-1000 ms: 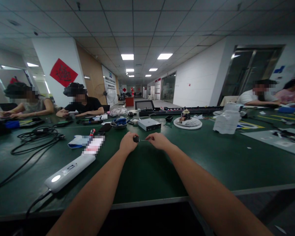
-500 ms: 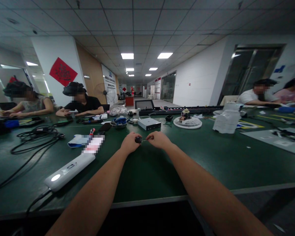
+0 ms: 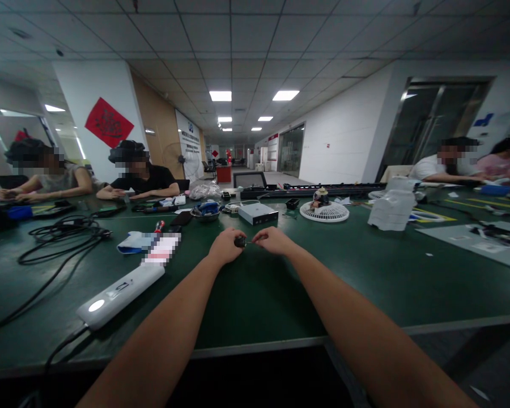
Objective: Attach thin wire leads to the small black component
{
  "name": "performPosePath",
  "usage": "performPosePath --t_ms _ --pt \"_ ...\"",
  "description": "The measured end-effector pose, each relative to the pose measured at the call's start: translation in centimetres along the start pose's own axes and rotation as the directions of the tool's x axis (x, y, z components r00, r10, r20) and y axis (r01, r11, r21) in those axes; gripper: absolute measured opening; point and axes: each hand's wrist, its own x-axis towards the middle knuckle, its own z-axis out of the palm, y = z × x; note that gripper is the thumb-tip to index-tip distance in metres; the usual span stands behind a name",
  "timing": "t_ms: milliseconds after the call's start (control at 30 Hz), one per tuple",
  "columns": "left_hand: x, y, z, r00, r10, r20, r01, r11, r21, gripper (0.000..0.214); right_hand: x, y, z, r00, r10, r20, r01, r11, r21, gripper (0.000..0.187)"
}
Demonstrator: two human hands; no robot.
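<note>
Above the green table (image 3: 255, 306), my left hand (image 3: 226, 246) is closed around a small dark rounded part (image 3: 240, 242), whose exact kind I cannot make out. My right hand (image 3: 275, 241) pinches the end of a thin rod or wire (image 3: 250, 242), which runs across the short gap to the dark part. Whether the rod is fixed into that part is too small to tell. Just beyond both hands lies a silver optical disc drive (image 3: 258, 213), its dark front turned toward me.
A white power strip (image 3: 121, 297), black cables (image 3: 63, 241) and a blue cloth (image 3: 134, 242) lie on the left. Past the drive are a bowl (image 3: 206, 211) and a white fan grille (image 3: 324, 212). A white plastic moulding (image 3: 391, 207) stands right. Several people sit around.
Both hands stay in almost the same place. The thin rod between them looks slightly shifted; nothing has been let go.
</note>
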Motion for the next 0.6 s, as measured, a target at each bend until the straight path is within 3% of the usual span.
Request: performPosePath --t_ms 133,267,467,600 --pt "0.0 0.0 0.0 1.0 0.003 0.015 -0.003 1.0 0.008 0.035 0.0 -0.1 0.1 0.997 0.061 -0.035 -0.063 0.997 -0.037 0.025" --pt "0.0 0.1 0.0 1.0 0.013 0.01 -0.014 1.0 0.011 0.035 -0.4 -0.8 -0.2 0.997 0.033 -0.071 -0.041 0.992 -0.117 0.022" --pt "0.0 0.2 0.0 0.998 0.05 -0.024 -0.049 0.997 0.054 0.025 -0.2 -1.1 -0.2 1.0 0.022 0.009 -0.023 0.989 0.143 0.028" --pt "0.1 0.0 0.1 0.999 0.029 0.026 -0.03 0.997 0.073 0.03 -0.4 -1.3 -0.1 0.998 0.015 -0.061 -0.018 0.999 -0.043 0.024"
